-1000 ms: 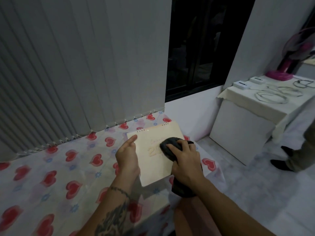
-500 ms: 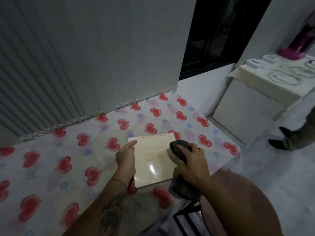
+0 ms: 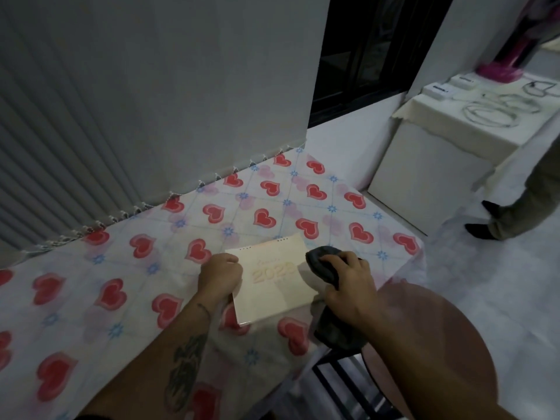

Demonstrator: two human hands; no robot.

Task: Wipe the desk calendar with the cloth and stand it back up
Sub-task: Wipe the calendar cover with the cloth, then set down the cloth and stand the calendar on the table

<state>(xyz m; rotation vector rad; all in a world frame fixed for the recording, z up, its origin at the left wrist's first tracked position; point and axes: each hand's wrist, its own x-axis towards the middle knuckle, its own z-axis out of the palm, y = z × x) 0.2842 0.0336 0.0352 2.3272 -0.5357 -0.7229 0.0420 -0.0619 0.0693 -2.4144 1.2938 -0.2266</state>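
A cream desk calendar with "2023" on its cover rests low over the heart-print tablecloth, near the table's front right corner. My left hand grips its left edge, fingers curled over the cover. My right hand is closed on a dark grey cloth, which sits just off the calendar's right edge. The rest of the cloth hangs down below my wrist.
Grey vertical blinds hang behind the table, with a dark window to the right. A white side table holds cables, small boxes and a pink fan base. A person's leg stands on the floor at right. A chair is below my right arm.
The calendar has come down from a tilted, raised hold to lie low over the table. The cloth slid from its cover to just past its right edge.
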